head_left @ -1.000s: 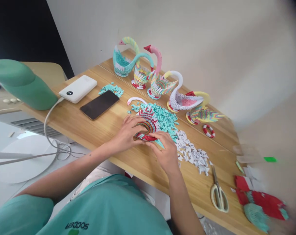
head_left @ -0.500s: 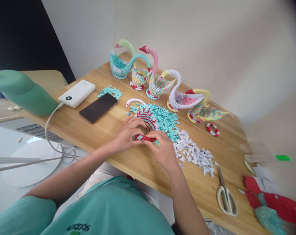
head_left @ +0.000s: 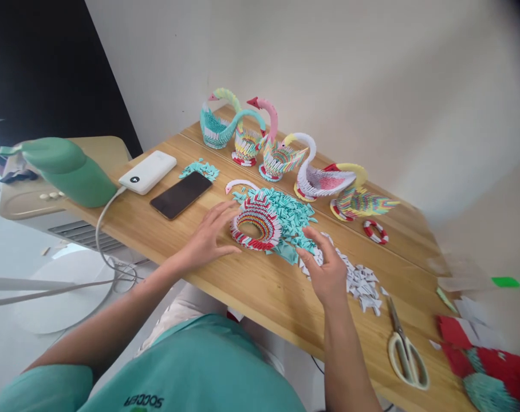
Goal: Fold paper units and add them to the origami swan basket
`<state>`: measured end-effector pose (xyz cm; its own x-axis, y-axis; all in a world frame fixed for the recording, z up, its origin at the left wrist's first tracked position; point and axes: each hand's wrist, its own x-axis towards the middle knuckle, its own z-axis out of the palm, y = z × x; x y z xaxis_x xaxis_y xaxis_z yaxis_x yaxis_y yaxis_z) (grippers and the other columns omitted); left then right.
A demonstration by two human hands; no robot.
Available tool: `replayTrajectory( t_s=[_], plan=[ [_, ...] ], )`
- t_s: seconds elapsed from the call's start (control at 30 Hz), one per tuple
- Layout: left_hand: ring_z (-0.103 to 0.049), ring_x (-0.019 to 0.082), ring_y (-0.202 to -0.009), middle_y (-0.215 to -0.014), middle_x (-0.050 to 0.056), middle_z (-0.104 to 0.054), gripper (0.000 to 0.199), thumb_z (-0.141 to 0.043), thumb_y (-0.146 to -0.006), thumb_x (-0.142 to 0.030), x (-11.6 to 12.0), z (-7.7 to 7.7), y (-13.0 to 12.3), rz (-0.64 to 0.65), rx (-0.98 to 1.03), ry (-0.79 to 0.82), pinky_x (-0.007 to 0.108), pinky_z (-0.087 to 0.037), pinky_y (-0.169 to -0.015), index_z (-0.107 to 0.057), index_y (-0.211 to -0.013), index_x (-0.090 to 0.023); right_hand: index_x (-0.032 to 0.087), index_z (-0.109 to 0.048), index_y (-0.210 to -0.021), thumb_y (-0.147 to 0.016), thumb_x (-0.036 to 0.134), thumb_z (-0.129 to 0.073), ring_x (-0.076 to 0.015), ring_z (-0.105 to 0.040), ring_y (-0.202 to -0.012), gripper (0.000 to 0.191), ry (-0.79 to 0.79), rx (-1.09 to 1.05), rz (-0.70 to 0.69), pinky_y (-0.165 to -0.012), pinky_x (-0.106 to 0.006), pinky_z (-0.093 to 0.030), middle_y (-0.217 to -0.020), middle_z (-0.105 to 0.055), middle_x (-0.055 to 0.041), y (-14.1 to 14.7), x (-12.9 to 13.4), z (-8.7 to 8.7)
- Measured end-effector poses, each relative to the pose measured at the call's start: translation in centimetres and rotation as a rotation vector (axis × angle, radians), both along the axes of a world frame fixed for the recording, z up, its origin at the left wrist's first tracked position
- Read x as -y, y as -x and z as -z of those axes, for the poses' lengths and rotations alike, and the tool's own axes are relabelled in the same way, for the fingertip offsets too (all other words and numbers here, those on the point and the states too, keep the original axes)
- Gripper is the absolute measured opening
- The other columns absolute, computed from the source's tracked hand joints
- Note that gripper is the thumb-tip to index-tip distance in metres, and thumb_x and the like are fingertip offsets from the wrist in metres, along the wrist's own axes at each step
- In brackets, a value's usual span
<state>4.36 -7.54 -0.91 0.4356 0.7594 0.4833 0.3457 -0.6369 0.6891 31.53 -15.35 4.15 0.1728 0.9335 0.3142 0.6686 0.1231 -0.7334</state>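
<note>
A round bowl of folded red, white and coloured paper pieces (head_left: 266, 229) rests on the wooden table. Just left of it is my left hand (head_left: 208, 237), fingers spread, its fingertips by the bowl's rim. My right hand (head_left: 326, 266) hovers over the white paper pieces (head_left: 363, 286), thumb and fingers apart with nothing between them. Behind the bowl lies a heap of teal folded pieces (head_left: 290, 212). A thin white curved neck with a pink head (head_left: 240, 183) lies behind the bowl's left side.
Paper swans (head_left: 324, 180) stand along the back, with a red-white ring (head_left: 375, 232) nearby. At left are a green bottle (head_left: 71, 171), a white power bank with cable (head_left: 148, 171) and a phone (head_left: 181, 194). Scissors (head_left: 406, 352) and red paper (head_left: 455, 332) lie right.
Both hands have let go of the paper bowl and opened. My right hand has moved away to the right, my left hand slightly left. The bowl now rests flatter on the table.
</note>
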Motion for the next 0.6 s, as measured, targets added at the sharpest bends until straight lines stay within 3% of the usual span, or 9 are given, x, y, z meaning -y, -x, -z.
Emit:
replayTrajectory(
  t_s=[0.13, 0.23, 0.33, 0.43, 0.6],
  plan=[
    [-0.048, 0.031, -0.131, -0.14, 0.018, -0.052, 0.066, -0.067, -0.082, -0.041, 1.6, 1.8, 0.7, -0.169, 0.019, 0.199, 0.051, -0.036, -0.11, -0.043, -0.14, -0.018, 0.024, -0.05, -0.138, -0.088, 0.04, -0.06, -0.0268, -0.058, -0.121, 0.053, 0.068, -0.268, -0.028, -0.102, -0.051, -0.045, -0.135, -0.059, -0.0131, 0.8, 0.4, 2.6],
    [-0.049, 0.032, -0.13, -0.139, 0.018, -0.054, 0.067, -0.068, -0.081, -0.039, 2.1, 2.7, 0.2, -0.189, 0.002, 0.266, 0.052, -0.036, -0.109, -0.044, -0.14, -0.017, 0.023, -0.043, -0.144, -0.088, 0.042, -0.058, -0.0261, -0.056, -0.124, 0.061, 0.106, -0.402, -0.022, -0.103, -0.05, -0.044, -0.144, -0.051, -0.0142, 2.3, 0.0, 4.8],
    [-0.051, 0.033, -0.128, -0.137, 0.016, -0.056, 0.071, -0.071, -0.078, -0.038, 2.0, 2.7, -0.9, -0.178, 0.021, 0.261, 0.052, -0.037, -0.108, -0.044, -0.14, -0.018, 0.023, -0.043, -0.144, -0.084, 0.043, -0.06, -0.0261, -0.056, -0.124, 0.065, 0.133, -0.535, -0.039, -0.101, -0.049, -0.047, -0.144, -0.051, -0.0129, 3.6, -0.6, 6.0],
    [-0.053, 0.032, -0.125, -0.135, 0.017, -0.057, 0.072, -0.072, -0.077, -0.038, 1.5, 2.2, -1.9, -0.148, 0.082, 0.27, 0.051, -0.038, -0.107, -0.044, -0.14, -0.017, 0.023, -0.047, -0.141, -0.08, 0.043, -0.065, -0.0275, -0.058, -0.122, 0.067, 0.16, -0.713, -0.069, -0.094, -0.048, -0.053, -0.137, -0.058, -0.0113, 4.3, -1.1, 5.7],
    [-0.05, 0.03, -0.128, -0.144, 0.017, -0.048, 0.074, -0.071, -0.077, -0.04, 0.3, 0.9, -3.1, -0.029, 0.379, 0.371, 0.046, -0.04, -0.107, -0.041, -0.141, -0.018, 0.024, -0.056, -0.132, -0.075, 0.038, -0.072, -0.0267, -0.065, -0.111, 0.06, 0.184, -0.866, -0.12, -0.091, -0.045, -0.055, -0.124, -0.067, -0.0087, 4.4, -0.7, 2.9]
  ],
)
